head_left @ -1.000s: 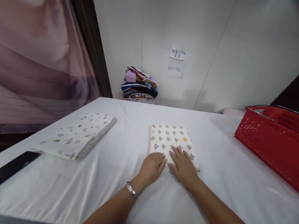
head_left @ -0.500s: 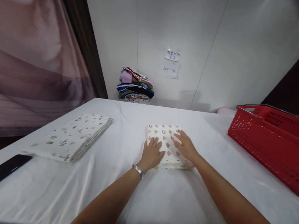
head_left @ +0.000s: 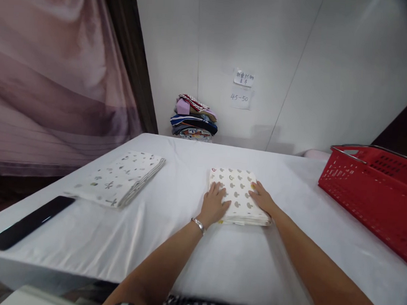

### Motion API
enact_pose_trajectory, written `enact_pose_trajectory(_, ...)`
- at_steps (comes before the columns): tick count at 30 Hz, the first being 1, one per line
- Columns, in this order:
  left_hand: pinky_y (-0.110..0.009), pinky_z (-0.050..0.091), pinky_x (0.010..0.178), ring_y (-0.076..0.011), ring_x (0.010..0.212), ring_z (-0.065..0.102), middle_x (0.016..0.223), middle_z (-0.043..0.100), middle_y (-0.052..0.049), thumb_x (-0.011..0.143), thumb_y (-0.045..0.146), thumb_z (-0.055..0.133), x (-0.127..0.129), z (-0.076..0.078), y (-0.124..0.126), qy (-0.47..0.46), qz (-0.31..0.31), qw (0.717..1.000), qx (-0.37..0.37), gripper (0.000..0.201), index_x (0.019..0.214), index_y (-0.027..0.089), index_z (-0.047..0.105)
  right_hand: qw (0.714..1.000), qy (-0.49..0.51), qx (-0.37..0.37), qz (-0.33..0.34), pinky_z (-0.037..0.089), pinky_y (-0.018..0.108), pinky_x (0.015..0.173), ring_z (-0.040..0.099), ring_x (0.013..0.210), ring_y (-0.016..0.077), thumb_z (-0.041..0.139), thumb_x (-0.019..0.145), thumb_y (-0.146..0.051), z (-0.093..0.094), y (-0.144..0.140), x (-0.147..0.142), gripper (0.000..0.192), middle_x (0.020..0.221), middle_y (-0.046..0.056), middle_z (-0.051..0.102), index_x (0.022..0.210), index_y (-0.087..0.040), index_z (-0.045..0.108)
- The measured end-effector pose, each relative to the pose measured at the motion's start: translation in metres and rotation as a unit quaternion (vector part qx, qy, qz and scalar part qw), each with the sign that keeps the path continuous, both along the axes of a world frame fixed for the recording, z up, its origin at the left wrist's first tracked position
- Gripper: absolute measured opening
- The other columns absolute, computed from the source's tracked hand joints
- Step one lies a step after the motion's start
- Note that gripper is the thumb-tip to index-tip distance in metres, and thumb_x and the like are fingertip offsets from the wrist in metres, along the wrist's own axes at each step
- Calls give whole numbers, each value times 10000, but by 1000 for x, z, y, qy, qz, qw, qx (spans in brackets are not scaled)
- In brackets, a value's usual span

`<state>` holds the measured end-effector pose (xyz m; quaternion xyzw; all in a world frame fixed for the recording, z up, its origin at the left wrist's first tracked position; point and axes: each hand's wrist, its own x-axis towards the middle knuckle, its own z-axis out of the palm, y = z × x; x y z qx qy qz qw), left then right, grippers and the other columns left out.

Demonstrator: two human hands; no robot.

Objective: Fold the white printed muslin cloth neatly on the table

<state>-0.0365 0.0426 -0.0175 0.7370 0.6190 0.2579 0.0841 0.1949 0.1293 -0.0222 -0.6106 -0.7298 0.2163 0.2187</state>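
Note:
A white cloth with a grey mushroom print [head_left: 239,191] lies folded into a thick, nearly square bundle on the white-covered table [head_left: 184,188]. My left hand [head_left: 214,204] rests on its left edge, fingers spread and palm down; a silver bracelet circles that wrist. Along the right edge of the bundle, my right hand [head_left: 263,197] lies with its fingers stretched over the top. Neither hand grasps the fabric. To the left, a second folded white cloth [head_left: 119,177], printed with small grey and green motifs, lies flat.
A red plastic basket [head_left: 376,195] with metal handles stands at the right. A flat black object [head_left: 30,222] lies at the table's left front. Folded fabrics are stacked [head_left: 195,120] beyond the far edge against the wall, left of two paper signs [head_left: 242,88]. A pinkish curtain [head_left: 63,84] hangs left.
The view has shifted, so the scene sits further right and the table's front edge shows. My right hand has slid outward from the cloth's top to its right edge. My left hand stays on the cloth.

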Motion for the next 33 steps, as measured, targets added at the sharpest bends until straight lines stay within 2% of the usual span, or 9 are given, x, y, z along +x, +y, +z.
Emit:
enact_pose_trajectory(4,-448,278,1071,-307,1380,180,1493,196,-199,840,367,489,-3,-3,-5,-109,105,988,-18,614,1365,96,319,992,116,-18,-54,393,435,1008,475,1222,271,549,785,-460,-7,-27,20,657,1382,93,455,1379,-228,390)
enact_pose_trajectory(9,-424,392,979,-280,1227,448,1337,458,-165,804,284,513,-2,1,-16,-195,130,972,-34,557,1317,147,347,983,170,-48,-57,516,405,816,626,999,264,625,731,-478,-14,-54,42,766,1202,130,601,1399,-220,352)
enact_pose_trajectory(14,-364,462,898,-232,1107,541,1249,546,-122,778,251,565,24,-2,-51,-257,55,964,-35,552,1292,186,374,992,98,-49,-57,519,384,803,656,877,238,620,730,-308,10,-29,61,733,991,73,679,1399,-185,348)
enact_pose_trajectory(17,-312,509,801,-193,973,598,1163,604,-68,773,341,599,40,-6,-75,-261,-40,961,-80,537,1266,218,426,994,-82,32,-71,455,463,902,604,1014,307,568,734,-218,34,-6,61,614,1089,139,648,1330,-122,459)
enact_pose_trajectory(19,-296,523,724,-168,830,620,1065,640,-46,791,354,578,39,-6,-80,-261,-40,959,-101,449,1214,230,491,989,-121,69,-50,368,504,992,516,1148,337,535,744,-182,44,-2,50,559,1207,169,588,1296,-104,500)
enact_pose_trajectory(23,-313,520,718,-163,755,615,943,646,-50,804,275,541,8,-2,-57,-248,63,964,-69,341,1136,196,547,987,-109,105,48,333,396,1058,448,1240,237,478,832,-283,39,-32,6,456,1321,72,524,1278,-198,520)
enact_pose_trajectory(27,-361,428,965,-202,1127,519,1257,525,-83,795,172,509,-28,-2,-13,-192,78,978,34,440,1233,198,475,974,-113,97,170,336,451,1042,391,1287,262,386,889,-466,20,-81,-30,506,1386,92,451,1319,-212,471)
enact_pose_trajectory(30,-386,321,1064,-236,1265,400,1344,469,-110,783,137,492,-41,-5,14,-141,108,984,12,495,1277,153,457,957,-181,90,206,223,508,1086,271,1352,284,393,868,-551,13,-103,-39,634,1449,119,351,1383,-182,381)
enact_pose_trajectory(33,-361,347,1036,-234,1198,476,1291,532,-107,800,184,491,-44,-6,30,-139,97,985,-29,517,1314,143,443,948,-218,99,211,177,512,1099,215,1373,281,393,855,-586,11,-108,-38,709,1475,132,289,1417,-161,316)
